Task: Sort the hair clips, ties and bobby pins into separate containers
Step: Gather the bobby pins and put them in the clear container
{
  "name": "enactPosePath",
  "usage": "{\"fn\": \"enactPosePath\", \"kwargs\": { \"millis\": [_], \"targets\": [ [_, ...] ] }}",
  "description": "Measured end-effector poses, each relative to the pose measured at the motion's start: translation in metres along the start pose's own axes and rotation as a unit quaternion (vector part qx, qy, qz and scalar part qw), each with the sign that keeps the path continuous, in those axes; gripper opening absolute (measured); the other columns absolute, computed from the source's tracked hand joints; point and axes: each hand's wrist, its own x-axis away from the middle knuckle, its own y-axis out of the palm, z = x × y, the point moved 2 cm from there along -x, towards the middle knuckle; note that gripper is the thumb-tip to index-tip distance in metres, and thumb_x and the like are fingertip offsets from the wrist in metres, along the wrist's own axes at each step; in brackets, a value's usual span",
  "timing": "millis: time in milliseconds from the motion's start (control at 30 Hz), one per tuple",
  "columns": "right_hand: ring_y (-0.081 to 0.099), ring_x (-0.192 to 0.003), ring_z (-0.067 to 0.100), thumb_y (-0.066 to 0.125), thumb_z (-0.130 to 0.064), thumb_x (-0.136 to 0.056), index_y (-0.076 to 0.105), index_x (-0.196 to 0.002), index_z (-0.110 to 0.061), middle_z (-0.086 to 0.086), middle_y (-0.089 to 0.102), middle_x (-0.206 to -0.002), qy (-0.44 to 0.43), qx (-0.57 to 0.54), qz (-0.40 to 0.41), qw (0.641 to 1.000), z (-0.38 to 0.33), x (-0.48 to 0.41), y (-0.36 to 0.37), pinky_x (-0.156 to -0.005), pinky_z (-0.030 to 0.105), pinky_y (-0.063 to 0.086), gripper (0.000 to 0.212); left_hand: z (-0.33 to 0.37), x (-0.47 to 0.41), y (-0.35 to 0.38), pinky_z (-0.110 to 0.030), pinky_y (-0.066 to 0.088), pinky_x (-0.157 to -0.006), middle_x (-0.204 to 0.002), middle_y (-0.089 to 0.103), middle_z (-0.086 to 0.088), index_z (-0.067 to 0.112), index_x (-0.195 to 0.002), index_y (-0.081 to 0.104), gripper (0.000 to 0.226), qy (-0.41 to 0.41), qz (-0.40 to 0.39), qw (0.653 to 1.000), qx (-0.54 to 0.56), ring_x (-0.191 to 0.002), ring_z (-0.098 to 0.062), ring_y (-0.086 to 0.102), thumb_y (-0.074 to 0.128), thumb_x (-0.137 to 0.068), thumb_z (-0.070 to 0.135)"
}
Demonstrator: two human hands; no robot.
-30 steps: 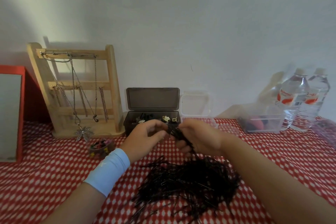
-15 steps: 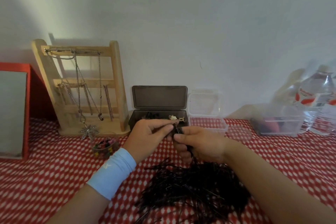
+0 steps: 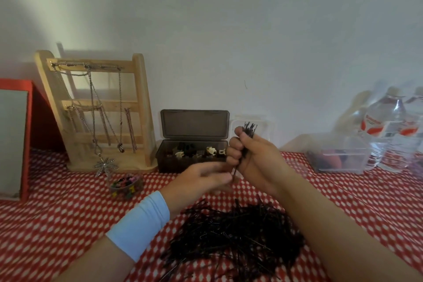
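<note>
Red-checked desk [image 3: 57, 224]: bobby-pin pile [image 3: 240, 231] cut off at near edge. Right hand [image 3: 256, 160] fists pin bundle [image 3: 249, 128], middle hidden. Left hand [image 3: 201, 181] blurred just below; grip impossible to tell.

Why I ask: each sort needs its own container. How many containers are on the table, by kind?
Dark grey hinged plastic box, lid open: 1
Clear rectangular plastic tubs: 2
Small round clear cup holding coloured clips: 1
Total: 4
</note>
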Motion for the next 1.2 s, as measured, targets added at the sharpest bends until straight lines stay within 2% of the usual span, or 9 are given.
{"fn": "enactPosePath", "kwargs": {
  "millis": [133, 300, 433, 567, 667, 800, 967, 1067, 1200],
  "targets": [
    [0.045, -0.063, 0.015, 0.033, -0.009, -0.107, 0.048, -0.1, -0.012, 0.003, 0.046, -0.072, -0.038, -0.008, 0.03, 0.999, 0.002, 0.0, -0.001, -0.06, 0.028, 0.038, 0.017, 0.0, -0.003, 0.008, -0.016, 0.051, -0.074, -0.088, 0.077, -0.002, 0.011, -0.104, 0.073, 0.015, 0.016, 0.045, 0.999, -0.023, -0.078, -0.013, 0.07, 0.065, -0.091, 0.01],
    [0.05, -0.067, 0.019, 0.036, -0.005, -0.106, 0.048, -0.102, -0.01, 0.007, 0.052, -0.076, -0.048, 0.037, 0.029, 0.998, 0.012, 0.004, 0.005, -0.067, 0.03, 0.048, 0.014, -0.003, -0.006, 0.002, -0.022, 0.051, -0.071, -0.085, 0.076, -0.01, 0.011, -0.086, 0.078, 0.01, -0.006, 0.121, 0.991, 0.064, -0.067, -0.01, 0.065, 0.069, -0.088, 0.011],
    [0.046, -0.063, 0.014, 0.035, -0.002, -0.106, 0.048, -0.105, -0.012, 0.0, 0.048, -0.067, -0.05, 0.097, 0.016, 0.994, 0.016, 0.003, 0.007, -0.069, 0.031, 0.044, 0.016, -0.007, -0.004, 0.007, -0.024, 0.05, -0.068, -0.083, 0.076, -0.007, 0.008, -0.091, 0.076, 0.009, -0.053, 0.128, 0.981, 0.134, -0.065, -0.01, 0.065, 0.067, -0.089, 0.01],
    [0.039, -0.058, 0.013, 0.032, -0.003, -0.107, 0.048, -0.104, -0.013, -0.002, 0.044, -0.065, -0.076, 0.104, 0.041, 0.991, 0.012, 0.003, 0.005, -0.063, 0.03, 0.04, 0.019, -0.008, -0.007, 0.008, -0.028, 0.053, -0.072, -0.101, 0.074, -0.01, 0.007, -0.108, 0.069, 0.023, -0.096, 0.13, 0.981, 0.109, -0.08, -0.017, 0.07, 0.072, -0.086, 0.012],
    [0.04, -0.058, 0.013, 0.031, -0.003, -0.107, 0.048, -0.101, -0.013, -0.002, 0.044, -0.065, -0.123, 0.138, 0.055, 0.981, 0.007, 0.002, 0.004, -0.06, 0.028, 0.04, 0.021, -0.004, -0.007, 0.011, -0.036, 0.059, -0.08, -0.111, 0.07, -0.022, -0.003, -0.119, 0.058, 0.026, -0.101, 0.136, 0.944, 0.282, -0.098, -0.029, 0.07, 0.058, -0.093, -0.001],
    [0.049, -0.067, 0.013, 0.036, -0.007, -0.107, 0.051, -0.108, -0.014, -0.006, 0.051, -0.067, -0.156, 0.293, 0.061, 0.941, 0.012, 0.002, 0.0, -0.071, 0.031, 0.045, 0.017, 0.011, -0.003, 0.016, -0.045, 0.045, -0.105, -0.127, 0.059, -0.032, -0.015, -0.127, 0.05, 0.044, -0.071, 0.031, 0.874, 0.48, -0.118, -0.038, 0.061, 0.047, -0.084, -0.006],
    [0.055, -0.071, 0.01, 0.041, -0.009, -0.106, 0.055, -0.109, -0.02, -0.008, 0.055, -0.068, -0.14, 0.414, 0.035, 0.899, 0.016, 0.006, 0.001, -0.074, 0.025, 0.05, 0.018, 0.017, -0.001, 0.021, -0.049, 0.039, -0.109, -0.132, 0.054, -0.029, -0.018, -0.129, 0.047, 0.045, -0.061, -0.013, 0.837, 0.544, -0.126, -0.037, 0.054, 0.042, -0.086, -0.005],
    [0.05, -0.069, 0.013, 0.04, -0.005, -0.105, 0.052, -0.102, -0.015, -0.005, 0.052, -0.069, -0.149, 0.411, 0.03, 0.899, 0.016, 0.006, 0.002, -0.07, 0.027, 0.048, 0.016, 0.015, -0.002, 0.019, -0.051, 0.039, -0.109, -0.134, 0.05, -0.026, -0.013, -0.136, 0.041, 0.054, -0.071, -0.004, 0.839, 0.539, -0.13, -0.036, 0.047, 0.048, -0.085, 0.001],
    [0.054, -0.075, 0.01, 0.042, -0.009, -0.105, 0.054, -0.098, -0.019, -0.009, 0.056, -0.073, -0.143, 0.438, 0.016, 0.887, 0.013, 0.006, 0.002, -0.075, 0.025, 0.049, 0.017, 0.023, 0.001, 0.021, -0.053, 0.038, -0.105, -0.125, 0.057, -0.034, -0.017, -0.127, 0.048, 0.043, -0.056, -0.03, 0.811, 0.582, -0.123, -0.042, 0.053, 0.04, -0.089, 0.003]
  ]
}}
